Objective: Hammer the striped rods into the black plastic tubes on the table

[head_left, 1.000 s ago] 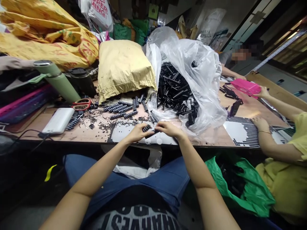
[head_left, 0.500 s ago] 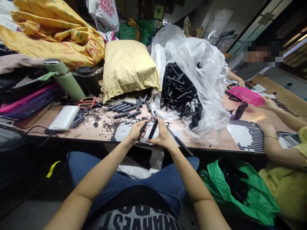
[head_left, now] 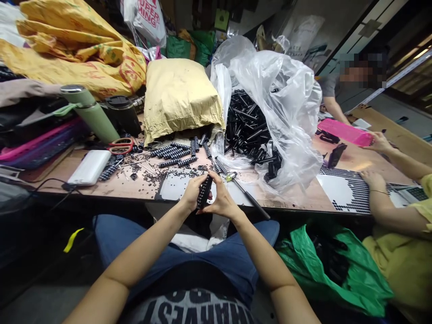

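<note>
My left hand (head_left: 193,193) is closed around a dark stick with rows of pale dots (head_left: 203,193), held above the table's front edge. My right hand (head_left: 223,198) pinches a plain black strip (head_left: 208,185) between thumb and fingers, lying against the dotted stick's right side. Fingers hide parts of both pieces. Just right of my hands, a long dark-handled tool with a shiny head (head_left: 250,196) rests across the table edge. More dotted sticks (head_left: 175,153) lie in a pile beyond, and small black bits (head_left: 148,175) are scattered to the left.
A clear plastic bag (head_left: 290,117) spills black pieces (head_left: 246,126). Behind the dotted sticks sits a yellow sack (head_left: 182,99). Red-handled scissors (head_left: 121,146), a white power bank (head_left: 90,167) and a green flask (head_left: 91,112) stand left. At right, a co-worker's hand grips a pink tray (head_left: 346,132).
My right hand has moved left, bringing the black strip against the dotted stick, which were apart before. The co-worker's pink tray has tilted.
</note>
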Tool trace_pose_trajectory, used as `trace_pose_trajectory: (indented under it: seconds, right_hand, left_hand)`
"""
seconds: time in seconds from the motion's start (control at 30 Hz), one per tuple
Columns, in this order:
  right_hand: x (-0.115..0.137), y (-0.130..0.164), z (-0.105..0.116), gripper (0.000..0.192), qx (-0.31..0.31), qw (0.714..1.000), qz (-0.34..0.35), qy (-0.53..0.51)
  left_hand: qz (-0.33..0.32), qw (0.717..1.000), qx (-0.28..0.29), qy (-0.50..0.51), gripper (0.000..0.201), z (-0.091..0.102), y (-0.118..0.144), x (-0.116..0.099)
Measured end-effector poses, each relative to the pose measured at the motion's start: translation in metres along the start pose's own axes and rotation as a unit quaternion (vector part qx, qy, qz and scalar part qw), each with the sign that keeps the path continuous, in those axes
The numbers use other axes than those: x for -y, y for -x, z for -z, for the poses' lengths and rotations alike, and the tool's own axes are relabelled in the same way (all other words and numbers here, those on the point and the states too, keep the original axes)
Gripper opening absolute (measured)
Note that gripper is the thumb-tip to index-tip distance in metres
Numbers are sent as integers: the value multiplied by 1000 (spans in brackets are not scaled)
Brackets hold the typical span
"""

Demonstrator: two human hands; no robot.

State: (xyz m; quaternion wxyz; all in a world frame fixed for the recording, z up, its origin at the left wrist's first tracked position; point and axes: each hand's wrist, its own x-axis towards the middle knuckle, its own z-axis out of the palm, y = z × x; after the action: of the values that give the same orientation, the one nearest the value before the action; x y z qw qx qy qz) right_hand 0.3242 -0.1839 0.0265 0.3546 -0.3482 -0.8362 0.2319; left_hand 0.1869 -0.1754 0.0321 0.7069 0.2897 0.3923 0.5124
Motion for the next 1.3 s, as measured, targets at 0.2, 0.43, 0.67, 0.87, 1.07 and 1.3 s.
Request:
trace_pose_trajectory:
  seconds: [0.2,0.43,0.67,0.87,1.07,1.3]
  right_hand:
    - [-1,6,-6,112,-24,998,-52,-18]
    - [-28,12,-32,98,-73,991,-104,51]
    - [-58,50,-3,64,-67,922,-251,287]
    - [-58,82,58,27,-4,842,-385,377]
    - [-12,83,28,32,22,890,-376,255]
    - [32,58,22,40,-30,924,-323,202]
  left_hand:
    - [40,999,-10,-29,37,-4,-4,-1]
    - [-155,929,-16,-334,39,11,-18,31]
    - [-312,623,75,-714,40,41,-30,60]
    - [-347,507,76,-785,40,58,-28,52]
    - [-327,505,85,-794,40,55,-25,49]
    - [-334,517,78,-784,52,34,-15,73]
